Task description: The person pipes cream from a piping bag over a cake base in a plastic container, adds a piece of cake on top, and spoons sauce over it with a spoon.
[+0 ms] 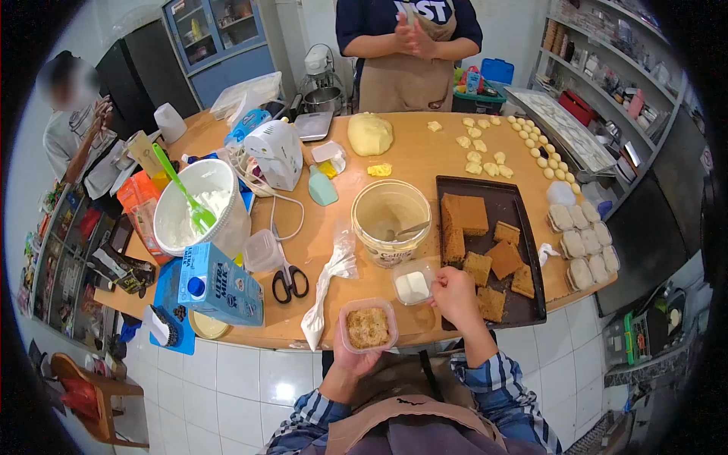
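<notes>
My left hand [355, 358] holds a small clear plastic container [369, 349] from below, with brown crumbly cake [368, 327] inside. My right hand [456, 297] has its fingers pinched at the right rim of a second clear plastic container [400, 298], which holds white cream [412, 288]. Behind this one stands a large cream-coloured tub [385, 246] with a metal spoon [411, 229] in it. Right of it is a dark baking tray [523, 227] bearing pieces of brown sponge cake [464, 214]. A filled white piping bag [327, 292] lies left of the tub.
Scissors [290, 282], a blue milk carton [221, 288] and a white bucket [203, 220] with a green spatula are on the left. Dough [370, 134] and many small dough pieces sit at the back. Filled containers [582, 241] stand right. A person [409, 53] stands opposite, another at left.
</notes>
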### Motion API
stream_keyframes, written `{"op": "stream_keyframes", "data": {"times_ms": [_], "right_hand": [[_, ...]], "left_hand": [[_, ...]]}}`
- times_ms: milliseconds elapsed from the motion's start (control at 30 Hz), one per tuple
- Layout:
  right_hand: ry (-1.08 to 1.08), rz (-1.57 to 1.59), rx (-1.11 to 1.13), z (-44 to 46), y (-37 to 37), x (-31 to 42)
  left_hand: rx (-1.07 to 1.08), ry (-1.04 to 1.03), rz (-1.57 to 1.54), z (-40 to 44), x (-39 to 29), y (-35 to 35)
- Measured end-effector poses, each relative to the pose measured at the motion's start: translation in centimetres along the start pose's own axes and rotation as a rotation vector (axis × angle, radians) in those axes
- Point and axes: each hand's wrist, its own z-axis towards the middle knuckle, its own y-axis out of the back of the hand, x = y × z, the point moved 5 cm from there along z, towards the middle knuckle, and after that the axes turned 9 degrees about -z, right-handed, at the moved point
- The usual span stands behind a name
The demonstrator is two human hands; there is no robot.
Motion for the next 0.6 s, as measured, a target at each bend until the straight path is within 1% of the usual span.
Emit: {"op": "stream_keyframes", "data": {"times_ms": [67,167,267,367,467,600], "right_hand": [[0.048,-0.044,-0.007,-0.2,-0.1,0.1],[0.17,-0.199,-0.13,-1.4,1.4,1.6],[0.311,-0.261,-0.234,-3.6,3.3,2.6],[0.205,-0.241,-0.209,-6.3,5.2,4.4],[0.176,-0.197,-0.193,-8.1,5.8,4.2],[0.21,-0.155,-0.203,-9.8,6.1,3.8]], "left_hand": [[0.045,0.018,-0.041,0.2,-0.1,-0.5],[0.124,0.036,-0.048,0.9,-0.8,-0.8],[0.011,-0.073,-0.074,0.9,-1.1,-1.1],[0.084,-0.044,-0.104,1.3,-1.1,-1.5],[0.048,-0.051,-0.084,1.3,-1.1,-1.0],[0.015,-0.072,-0.092,1.5,-1.2,-1.2]]}}
